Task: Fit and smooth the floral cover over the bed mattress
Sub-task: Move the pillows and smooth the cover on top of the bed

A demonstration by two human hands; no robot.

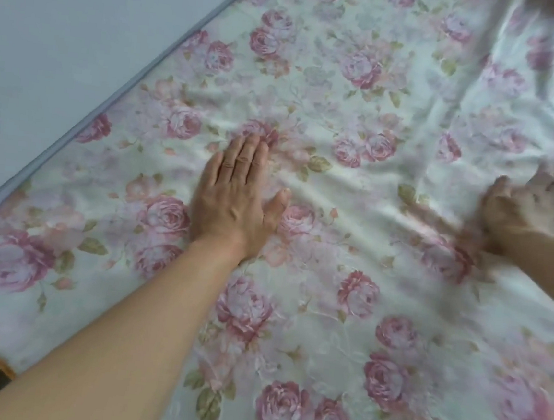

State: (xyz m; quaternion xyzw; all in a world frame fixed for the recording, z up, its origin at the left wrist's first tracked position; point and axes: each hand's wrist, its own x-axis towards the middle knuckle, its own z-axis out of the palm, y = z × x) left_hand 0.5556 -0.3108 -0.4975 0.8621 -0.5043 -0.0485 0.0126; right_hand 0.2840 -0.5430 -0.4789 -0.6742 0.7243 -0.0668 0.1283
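Grey wall (65, 37) behind; left hand (236, 192) flat-fingered on white rose-printed fabric cover (349, 81); right hand (523, 206) blurred, grip unclear; I'd bunch creases (355, 190) right of left fingers.

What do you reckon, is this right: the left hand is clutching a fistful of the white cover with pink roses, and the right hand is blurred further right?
Not quite. The head view shows the left hand lying palm down, fingers straight, flat on the white cover with pink roses, not clutching it. The right hand is indeed blurred further right.
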